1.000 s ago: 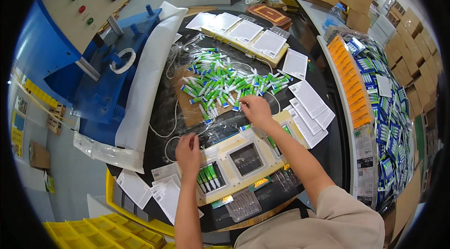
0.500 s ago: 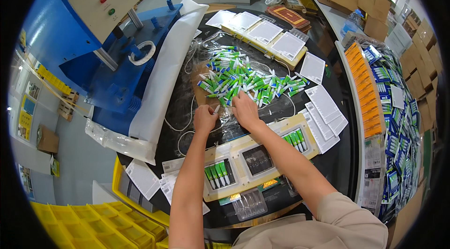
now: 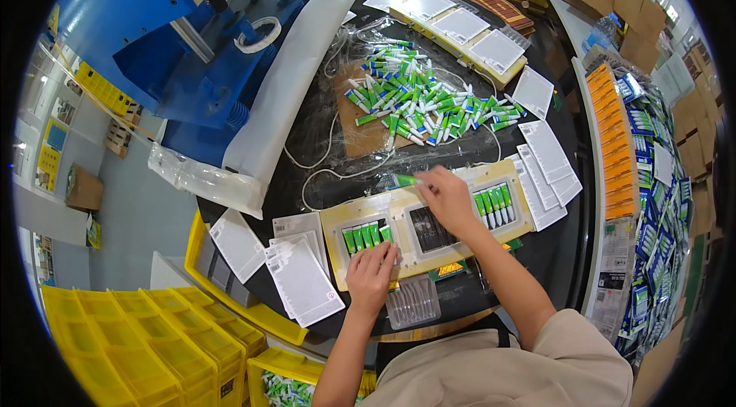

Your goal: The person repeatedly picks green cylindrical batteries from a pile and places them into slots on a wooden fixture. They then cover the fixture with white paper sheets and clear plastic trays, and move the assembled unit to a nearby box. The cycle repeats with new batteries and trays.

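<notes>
A cream-yellow tray [image 3: 331, 217] with framed compartments lies in front of me. My left hand [image 3: 372, 275] is over its left compartment, fingers closed around the lower end of a small green tube [image 3: 386, 234] at the right of a row of similar tubes [image 3: 359, 237]. The lower ends of that row are partly hidden by the hand. My right hand [image 3: 448, 198] is above the middle compartment [image 3: 426, 232], which shows clear plastic over black. Between its thumb and fingers it pinches another green tube [image 3: 404, 180], lying roughly sideways. Several tubes [image 3: 493, 206] stand in the right compartment.
A heap of green-and-white tubes [image 3: 429, 96] lies beyond the tray on the black round table. White cards [image 3: 305, 280] flank the tray. A second tray with cards [image 3: 460, 27] sits at the back. A blue machine [image 3: 199, 93] rises left; yellow bins [image 3: 146, 338] stand lower left.
Both hands have come back from the tube heap to the tray. The left now has a tube at the left compartment; the right carries one over the tray. My view has shifted slightly.
</notes>
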Available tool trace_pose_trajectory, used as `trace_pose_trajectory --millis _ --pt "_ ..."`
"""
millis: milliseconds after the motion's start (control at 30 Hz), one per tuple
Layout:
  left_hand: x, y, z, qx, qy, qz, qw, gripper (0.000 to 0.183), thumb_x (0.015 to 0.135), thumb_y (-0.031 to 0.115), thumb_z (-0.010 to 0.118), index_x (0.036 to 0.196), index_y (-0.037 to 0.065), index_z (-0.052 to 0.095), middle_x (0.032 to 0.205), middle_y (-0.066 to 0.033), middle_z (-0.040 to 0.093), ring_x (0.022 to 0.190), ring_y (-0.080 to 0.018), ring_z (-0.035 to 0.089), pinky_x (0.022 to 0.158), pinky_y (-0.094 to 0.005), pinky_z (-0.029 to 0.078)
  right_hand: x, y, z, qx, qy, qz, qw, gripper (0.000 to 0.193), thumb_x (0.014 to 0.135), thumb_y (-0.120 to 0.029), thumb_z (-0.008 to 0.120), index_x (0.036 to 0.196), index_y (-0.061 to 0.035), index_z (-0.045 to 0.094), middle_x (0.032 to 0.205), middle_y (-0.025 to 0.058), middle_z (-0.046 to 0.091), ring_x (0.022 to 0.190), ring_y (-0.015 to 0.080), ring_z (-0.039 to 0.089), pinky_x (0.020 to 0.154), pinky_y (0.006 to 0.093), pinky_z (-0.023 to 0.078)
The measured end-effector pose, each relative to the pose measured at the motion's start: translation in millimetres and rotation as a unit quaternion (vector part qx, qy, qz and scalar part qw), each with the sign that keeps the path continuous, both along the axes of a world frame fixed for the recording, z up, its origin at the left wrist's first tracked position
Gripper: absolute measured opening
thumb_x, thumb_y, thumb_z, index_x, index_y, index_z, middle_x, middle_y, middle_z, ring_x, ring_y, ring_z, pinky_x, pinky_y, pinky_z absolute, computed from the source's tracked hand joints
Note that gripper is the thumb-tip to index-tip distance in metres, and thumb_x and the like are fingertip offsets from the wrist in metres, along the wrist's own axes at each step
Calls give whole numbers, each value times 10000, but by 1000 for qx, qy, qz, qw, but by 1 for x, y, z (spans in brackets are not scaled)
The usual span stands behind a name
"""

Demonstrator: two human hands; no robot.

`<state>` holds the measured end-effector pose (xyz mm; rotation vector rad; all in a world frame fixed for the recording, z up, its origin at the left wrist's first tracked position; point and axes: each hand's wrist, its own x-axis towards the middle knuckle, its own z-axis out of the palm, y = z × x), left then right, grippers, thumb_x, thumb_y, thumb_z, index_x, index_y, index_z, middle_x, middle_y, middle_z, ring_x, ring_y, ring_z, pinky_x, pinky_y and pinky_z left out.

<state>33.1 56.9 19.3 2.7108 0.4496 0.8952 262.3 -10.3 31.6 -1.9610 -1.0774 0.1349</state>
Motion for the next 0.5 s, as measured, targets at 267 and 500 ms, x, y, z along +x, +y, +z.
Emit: trace_pose_trajectory --millis 267,500 --pt "-2 0 -13 -10 54 10 998 393 866 278 783 1176 49 707 1222 -108 695 1147 -266 652 1070 -475 449 -47 -84 25 28 -180 30 983 239 801 31 741 1037 -9 735 906 124 663 788 293 660 658 371 539" --pt "-7 -2 -14 -65 83 4 994 374 887 170 736 1232 35 679 1353 -129 637 1287 -302 576 1157 -525 352 -54 -72 -4 -26 -275 133 952 378 768 -48 652 1130 57 672 1026 118 622 876 246 627 733 325 555"
